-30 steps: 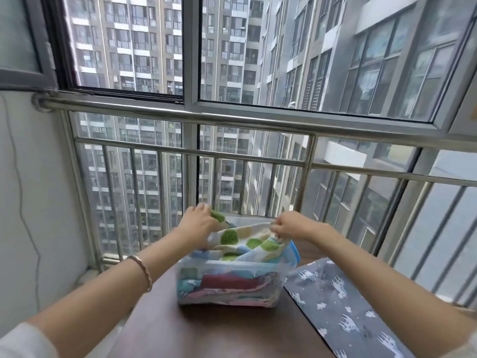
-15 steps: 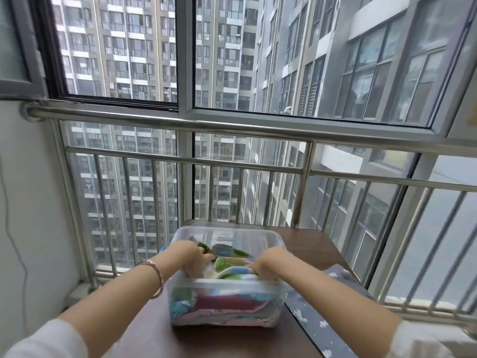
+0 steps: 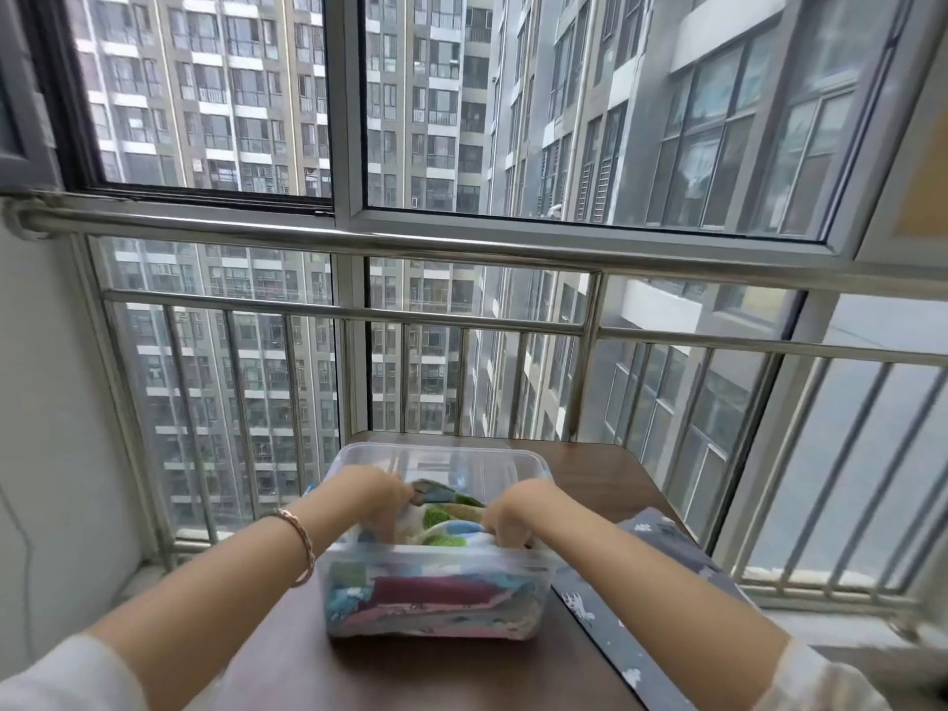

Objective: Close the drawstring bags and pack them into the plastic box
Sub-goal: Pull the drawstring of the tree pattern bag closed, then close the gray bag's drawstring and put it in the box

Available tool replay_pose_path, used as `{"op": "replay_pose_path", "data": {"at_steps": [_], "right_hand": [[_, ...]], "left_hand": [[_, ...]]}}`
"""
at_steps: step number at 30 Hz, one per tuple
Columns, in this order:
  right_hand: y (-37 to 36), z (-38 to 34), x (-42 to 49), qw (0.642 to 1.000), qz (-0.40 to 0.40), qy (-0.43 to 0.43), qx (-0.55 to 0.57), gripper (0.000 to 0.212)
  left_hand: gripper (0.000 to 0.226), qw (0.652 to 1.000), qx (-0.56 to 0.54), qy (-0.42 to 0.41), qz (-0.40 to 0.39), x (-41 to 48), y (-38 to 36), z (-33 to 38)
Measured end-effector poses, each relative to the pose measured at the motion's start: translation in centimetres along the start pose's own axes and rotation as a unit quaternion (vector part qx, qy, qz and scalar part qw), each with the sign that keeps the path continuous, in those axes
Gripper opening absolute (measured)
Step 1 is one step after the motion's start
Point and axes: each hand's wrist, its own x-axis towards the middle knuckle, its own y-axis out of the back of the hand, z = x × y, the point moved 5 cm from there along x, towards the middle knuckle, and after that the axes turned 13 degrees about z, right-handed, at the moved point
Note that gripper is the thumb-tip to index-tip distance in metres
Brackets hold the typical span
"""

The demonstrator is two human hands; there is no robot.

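A pale wall [image 3: 46, 402] runs down the left side. Next to it, the left forearm reaches in from the near left with a bracelet [image 3: 303, 549] on its wrist. The left hand [image 3: 370, 497] is inside the plastic box [image 3: 487, 467], fingers curled down and gripping the left end of the spotted bag [image 3: 449, 523]. That bag is white with green and blue patches and lies bunched on top of the box's contents, between the two hands. Under it, seen through the clear near side, folded bags [image 3: 431, 600] in red, pink and blue are stacked flat. The box sits on a dark brown table [image 3: 600, 469], towards its left edge. The right hand [image 3: 518, 515] is also in the box, fingers bent down and holding the bag's right end just inside the near wall. Just right of the box a grey printed cloth [image 3: 667, 554] lies flat on the table. A metal railing [image 3: 461, 325] and a window stand beyond the table's far edge.
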Motion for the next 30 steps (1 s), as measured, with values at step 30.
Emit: {"op": "replay_pose_path", "data": {"at_steps": [30], "right_hand": [[-7.5, 14.1, -17.1, 0.837, 0.337, -0.162, 0.400, 0.038]], "left_hand": [[0.025, 0.914, -0.308, -0.230, 0.130, -5.3, 2.0, 32.4]]}}
